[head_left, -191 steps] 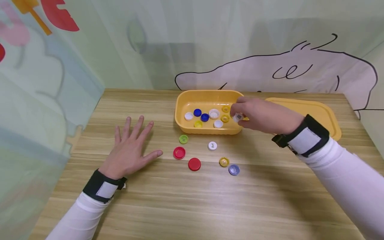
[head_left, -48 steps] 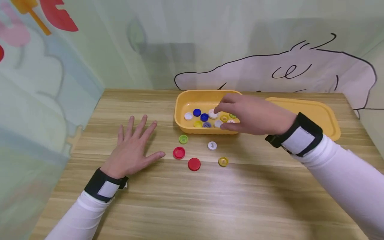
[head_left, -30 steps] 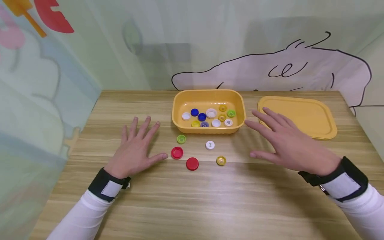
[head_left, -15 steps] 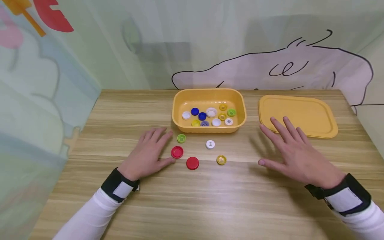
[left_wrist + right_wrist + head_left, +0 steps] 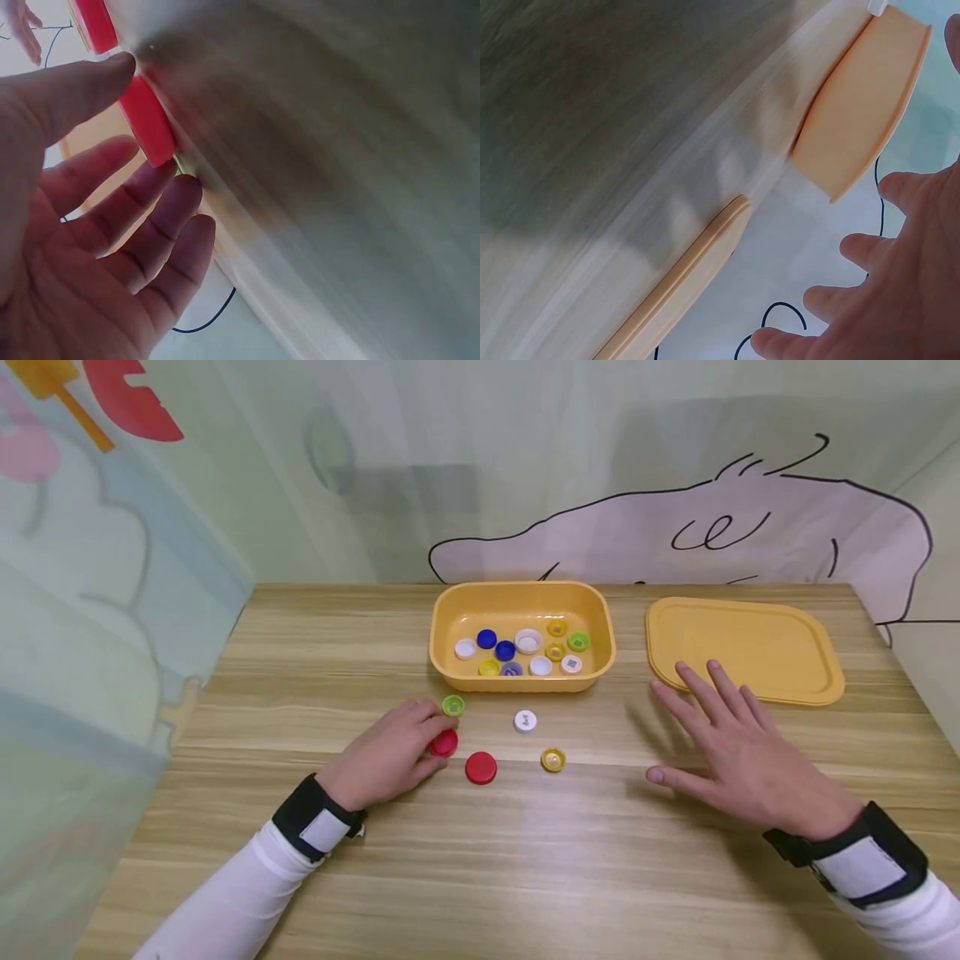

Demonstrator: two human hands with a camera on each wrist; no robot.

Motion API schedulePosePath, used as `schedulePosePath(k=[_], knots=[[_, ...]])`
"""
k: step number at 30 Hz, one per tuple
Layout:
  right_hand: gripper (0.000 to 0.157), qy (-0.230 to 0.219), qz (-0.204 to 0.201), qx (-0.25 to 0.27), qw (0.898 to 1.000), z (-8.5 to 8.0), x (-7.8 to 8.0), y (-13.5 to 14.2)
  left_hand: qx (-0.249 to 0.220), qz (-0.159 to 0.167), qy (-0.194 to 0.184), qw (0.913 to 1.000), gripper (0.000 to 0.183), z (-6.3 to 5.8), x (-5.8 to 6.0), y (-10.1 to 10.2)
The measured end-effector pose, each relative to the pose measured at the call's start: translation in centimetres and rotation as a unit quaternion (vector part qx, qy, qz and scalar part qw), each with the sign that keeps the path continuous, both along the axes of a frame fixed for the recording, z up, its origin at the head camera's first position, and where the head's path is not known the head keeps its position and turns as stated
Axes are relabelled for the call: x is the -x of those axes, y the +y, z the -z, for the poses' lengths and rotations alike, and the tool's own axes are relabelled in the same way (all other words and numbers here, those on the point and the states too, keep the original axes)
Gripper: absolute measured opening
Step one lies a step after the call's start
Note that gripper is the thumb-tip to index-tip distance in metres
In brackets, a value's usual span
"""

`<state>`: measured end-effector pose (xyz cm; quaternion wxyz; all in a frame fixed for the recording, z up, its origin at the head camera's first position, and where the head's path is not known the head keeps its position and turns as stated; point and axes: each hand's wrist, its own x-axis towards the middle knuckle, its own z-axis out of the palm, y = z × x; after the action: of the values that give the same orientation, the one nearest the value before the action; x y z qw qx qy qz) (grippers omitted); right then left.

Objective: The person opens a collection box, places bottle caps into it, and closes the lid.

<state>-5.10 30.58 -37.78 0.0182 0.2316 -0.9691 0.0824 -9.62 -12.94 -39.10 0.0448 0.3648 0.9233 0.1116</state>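
Observation:
In the head view, my left hand (image 5: 392,752) is at the table with thumb and index finger on either side of a red bottle cap (image 5: 445,743). The left wrist view has this red cap (image 5: 147,121) between thumb and fingertips, close to the tabletop. Just beyond that hand lies a green cap (image 5: 453,705). Another red cap (image 5: 481,768), a white cap (image 5: 525,721) and a gold cap (image 5: 553,760) lie to its right. My right hand (image 5: 750,760) hovers with fingers spread and holds nothing, near the yellow lid's front edge.
A yellow plastic box (image 5: 522,683) stands at the table's back, with several white, blue, yellow, green and purple caps inside. To its right lies the flat yellow lid (image 5: 742,647). A printed curtain (image 5: 525,468) hangs behind the wooden table (image 5: 487,877).
A purple-blue cap went from the table into the box. The right hand then withdrew to the right, opening. The left hand moved right and its fingers closed on the red cap.

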Motion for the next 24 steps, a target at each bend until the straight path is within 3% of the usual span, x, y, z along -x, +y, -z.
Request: schedulePosePath(k=[5,10,18,24], knots=[[0.099,0.002,0.0,0.001,1.0,-0.1,-0.1,-0.1,0.001,0.009,-0.004,0.9999,0.041,-0.6,0.1,0.0],[0.099,0.004,0.001,0.003,1.0,-0.1,-0.2,-0.1,-0.025,-0.003,-0.008,0.9996,0.043,-2.7,0.7,-0.2],[0.099,0.006,0.004,0.005,1.0,-0.1,-0.4,-0.1,-0.039,-0.019,0.035,0.9984,0.047,-6.3,3.8,0.2],[0.1,-0.001,0.006,0.004,1.0,-0.1,-0.6,-0.1,-0.014,-0.029,0.06,0.9977,0.044,-6.9,6.1,1.8]])
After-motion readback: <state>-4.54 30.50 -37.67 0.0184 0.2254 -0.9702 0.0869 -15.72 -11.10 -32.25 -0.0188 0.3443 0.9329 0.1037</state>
